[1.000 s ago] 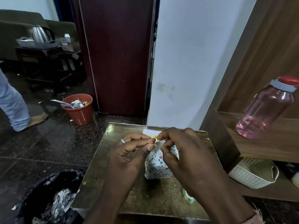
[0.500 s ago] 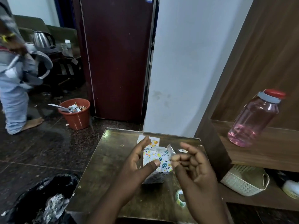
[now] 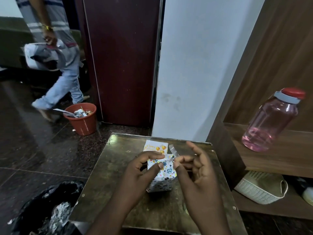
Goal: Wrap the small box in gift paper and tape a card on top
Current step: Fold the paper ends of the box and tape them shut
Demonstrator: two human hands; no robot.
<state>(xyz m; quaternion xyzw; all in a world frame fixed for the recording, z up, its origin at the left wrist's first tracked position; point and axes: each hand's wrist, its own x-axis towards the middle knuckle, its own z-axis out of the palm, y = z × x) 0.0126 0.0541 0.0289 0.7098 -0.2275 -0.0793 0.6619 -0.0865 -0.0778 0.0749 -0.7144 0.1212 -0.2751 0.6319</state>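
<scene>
Box (image 3: 162,175), wrapped in patterned paper, stands upright near the middle of the small table (image 3: 108,180), with both hands at its top. Left hand (image 3: 140,173) comes in from 7 o'clock; its thumb presses the near top face of the box and its curled fingers hook over the far top edge, so the box top is pinched between them. Right hand (image 3: 194,172) sits at 3 o'clock of the box: thumb and forefinger meet on a strip of clear tape (image 3: 173,150) that rises from the box's top right corner, while the other fingers spread loosely upward. Card (image 3: 156,147) with balloons lies flat on the table at 12 o'clock, just behind the box. Pink bottle (image 3: 271,122) stands on the shelf at 2 o'clock; an orange bin (image 3: 81,118) sits on the floor at 10 o'clock, a walking person (image 3: 55,53) beyond it
</scene>
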